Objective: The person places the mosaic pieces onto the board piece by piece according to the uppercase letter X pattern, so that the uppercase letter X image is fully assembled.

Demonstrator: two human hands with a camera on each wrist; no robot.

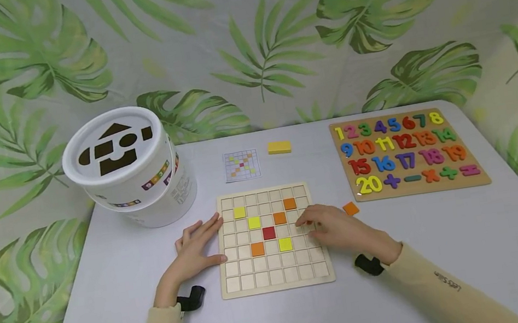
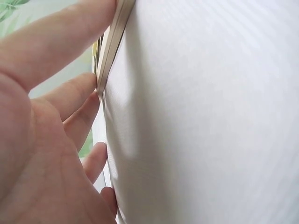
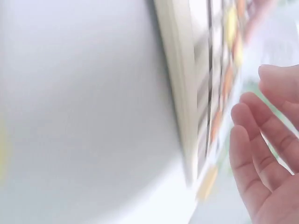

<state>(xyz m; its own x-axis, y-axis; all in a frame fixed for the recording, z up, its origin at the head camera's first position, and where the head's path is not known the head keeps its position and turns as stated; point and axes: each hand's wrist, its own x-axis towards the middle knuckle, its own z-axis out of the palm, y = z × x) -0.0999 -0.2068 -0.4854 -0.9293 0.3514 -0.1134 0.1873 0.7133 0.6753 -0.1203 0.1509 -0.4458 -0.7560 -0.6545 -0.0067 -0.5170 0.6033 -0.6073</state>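
A wooden grid board lies flat on the table with several yellow, orange and red square tiles in its cells. The red tile sits near the middle of the pattern. My left hand rests against the board's left edge, fingers spread, fingertips touching the rim in the left wrist view. Over the board's right side is my right hand, fingers loosely bent. In the right wrist view no tile shows between those fingers. A loose orange tile lies on the table just beyond the right hand.
Behind the board are a small printed pattern card and a yellow block. A white lidded bucket with shape cut-outs stands at the back left. A number puzzle board lies at the back right.
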